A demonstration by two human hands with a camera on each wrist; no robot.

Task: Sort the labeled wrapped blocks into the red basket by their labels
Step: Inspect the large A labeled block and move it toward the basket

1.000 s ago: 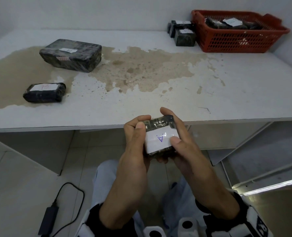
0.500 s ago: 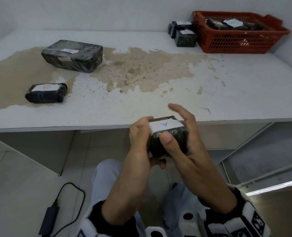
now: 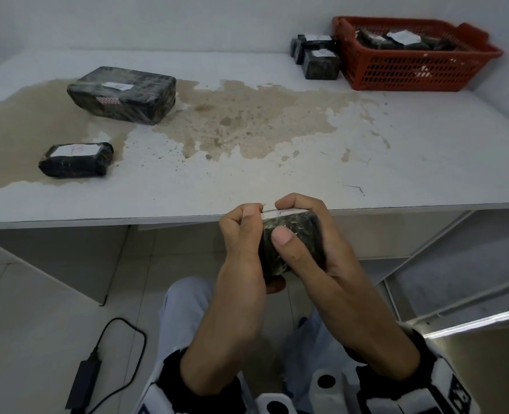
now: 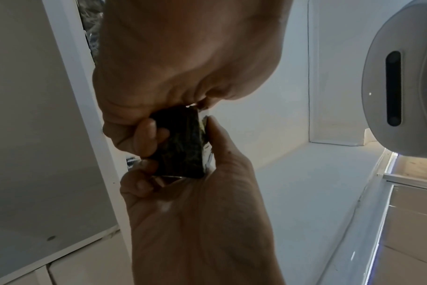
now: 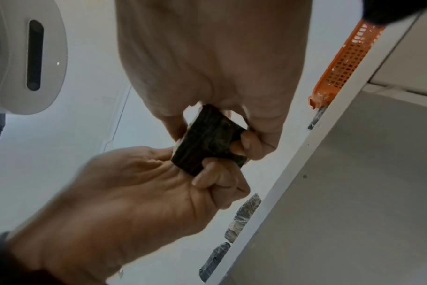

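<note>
I hold a small dark wrapped block [image 3: 299,231] in both hands, just in front of the white table's front edge [image 3: 128,218]. My left hand [image 3: 243,231] grips its left side and my right hand [image 3: 310,252] wraps its right side, thumb on the near face. Its white label faces up and away, seen edge-on. The wrist views show the same block [image 4: 181,146] [image 5: 205,142] from below, with fingers curled under it. The red basket [image 3: 411,79] stands at the far right corner with several labeled blocks [image 3: 396,40] inside.
A large wrapped block [image 3: 122,95] and a small one labeled B [image 3: 75,159] lie on the left, over a brown stain. More small blocks [image 3: 319,59] sit left of the basket. A power adapter with its cable [image 3: 86,380] lies on the floor.
The hands have lifted the block toward the table edge and tipped it. Its A label, which faced me before, now points up and away.
</note>
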